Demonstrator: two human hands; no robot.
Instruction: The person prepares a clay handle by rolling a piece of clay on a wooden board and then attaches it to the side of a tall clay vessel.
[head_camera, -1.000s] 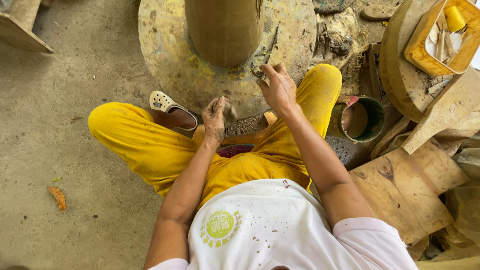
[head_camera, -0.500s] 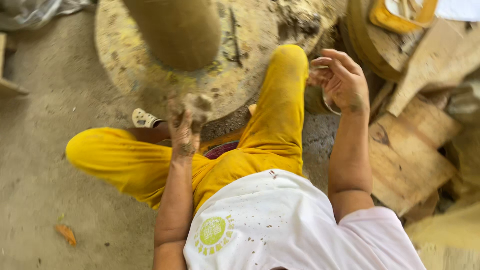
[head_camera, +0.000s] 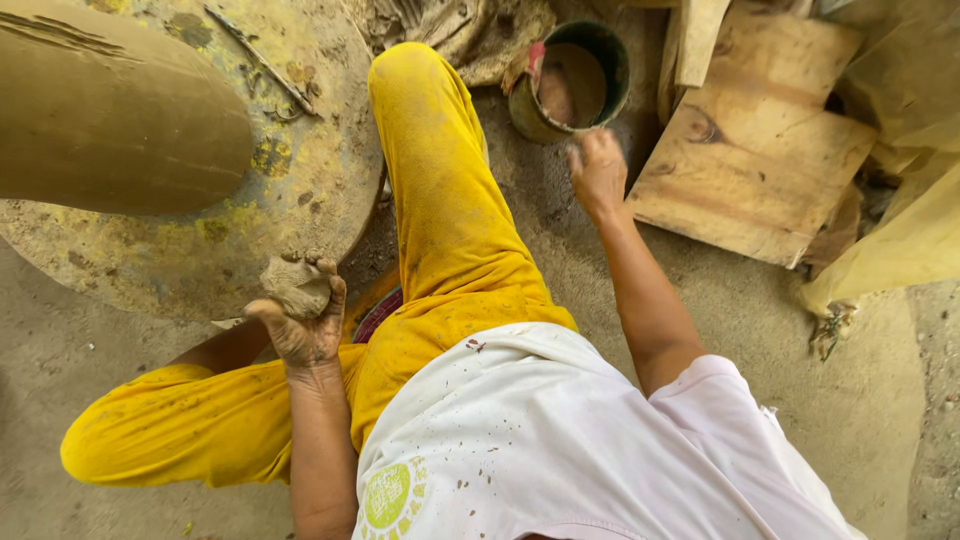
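My left hand (head_camera: 305, 325) is closed around a lump of wet clay (head_camera: 293, 285), held just off the near rim of a round clay-smeared turntable (head_camera: 290, 190). A tall brown clay pot (head_camera: 110, 110) stands on that turntable at the upper left. My right hand (head_camera: 598, 172) is stretched out to the right, fingers curled, right below a small green bucket (head_camera: 612, 60) of muddy water; whether it touches the bucket I cannot tell. My yellow-trousered legs (head_camera: 440, 200) lie between the two hands.
Wooden boards (head_camera: 760, 150) lie on the ground to the right of the bucket, with a yellowish sheet (head_camera: 900, 230) beyond them. A thin stick tool (head_camera: 262, 62) rests on the turntable. Clay-crusted rags (head_camera: 470, 30) sit behind my knee. Bare dusty floor lies at the lower right.
My right hand has swung from above my knee down to the bucket. The left hand kept its clay lump near the turntable rim. The view shifted right and closer.
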